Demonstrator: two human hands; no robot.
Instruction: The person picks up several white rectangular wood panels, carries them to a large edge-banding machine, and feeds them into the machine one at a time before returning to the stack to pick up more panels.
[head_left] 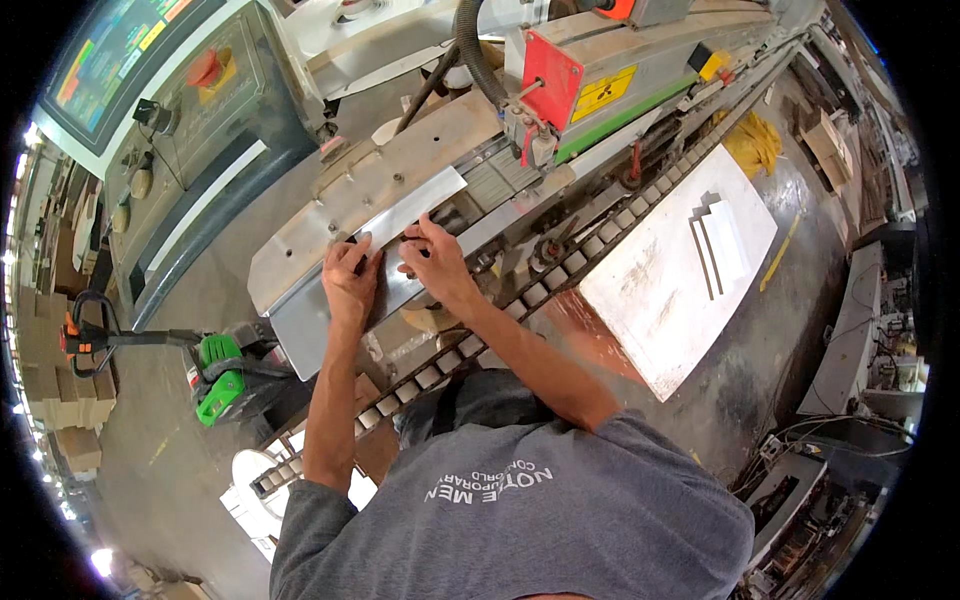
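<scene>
At the infeed end of a long woodworking machine, both hands sit on a thin grey metal strip [405, 222] that lies slanted across the machine's beige guard plate [400, 165]. Left hand [350, 278] is flat, fingers spread and pressing on the lower end of the strip beside the grey sheet-metal cover [310, 325], not wrapped round anything. Right hand [435, 262] is curled, fingertips pinching the strip's edge near its middle; the grip looks light, and whether the thumb is under the strip cannot be told. Chain conveyor track [560, 275] with pale pads runs diagonally just below the hands, white panel [665, 275] lies on it further right, well apart from the hands. Red guard box [550, 80] and black hose [475, 50] are above, control console [150, 120] with a red button at upper left, green pallet truck [225, 375] on the floor at left. Step in hand, judging by the pose: seating or aligning the strip against the guard plate. Next move likely calls for keeping the left palm down as anchor while the right fingertips nudge the strip square to the edge, clear of the chain.
</scene>
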